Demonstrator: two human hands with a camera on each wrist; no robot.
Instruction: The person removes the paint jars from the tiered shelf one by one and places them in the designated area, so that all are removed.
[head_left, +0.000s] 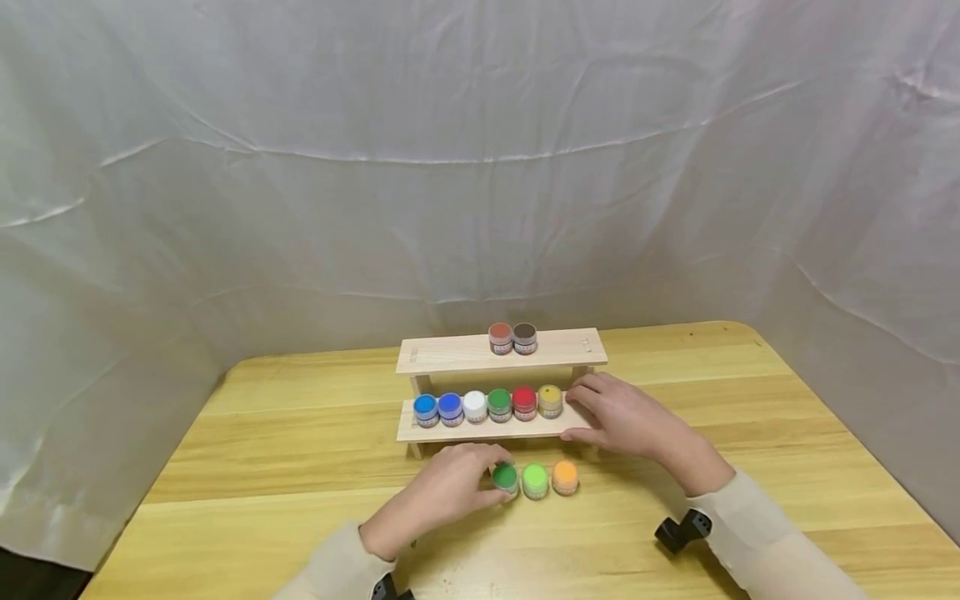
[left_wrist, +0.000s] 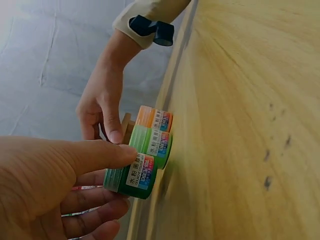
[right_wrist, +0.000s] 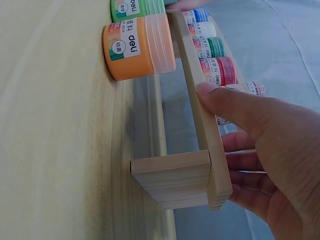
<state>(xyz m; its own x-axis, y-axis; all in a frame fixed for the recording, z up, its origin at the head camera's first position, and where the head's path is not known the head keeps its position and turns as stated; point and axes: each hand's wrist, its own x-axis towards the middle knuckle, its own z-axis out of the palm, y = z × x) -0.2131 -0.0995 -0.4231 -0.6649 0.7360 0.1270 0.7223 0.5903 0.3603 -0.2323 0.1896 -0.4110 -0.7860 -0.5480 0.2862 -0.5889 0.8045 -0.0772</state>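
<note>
My left hand (head_left: 459, 483) pinches a dark green paint jar (head_left: 506, 478) between thumb and fingers, at the left end of a short row on the table. Beside that jar stand a light green paint jar (head_left: 535, 481) and an orange paint jar (head_left: 566, 477). My right hand (head_left: 626, 417) holds the right end of the wooden rack's lower shelf (right_wrist: 212, 145), thumb on its front edge and fingers across the board. Just left of these fingers is a yellow paint jar (head_left: 550, 402), last in a row of several jars on that shelf.
On the rack's upper shelf (head_left: 450, 353) stand a reddish-brown jar (head_left: 500, 338) and a dark brown jar (head_left: 525, 338). The lower row also includes blue jars, a white jar (head_left: 475, 407), a green jar and a red jar (head_left: 524, 402). A pale curtain (head_left: 480, 208) hangs behind the table (head_left: 300, 533).
</note>
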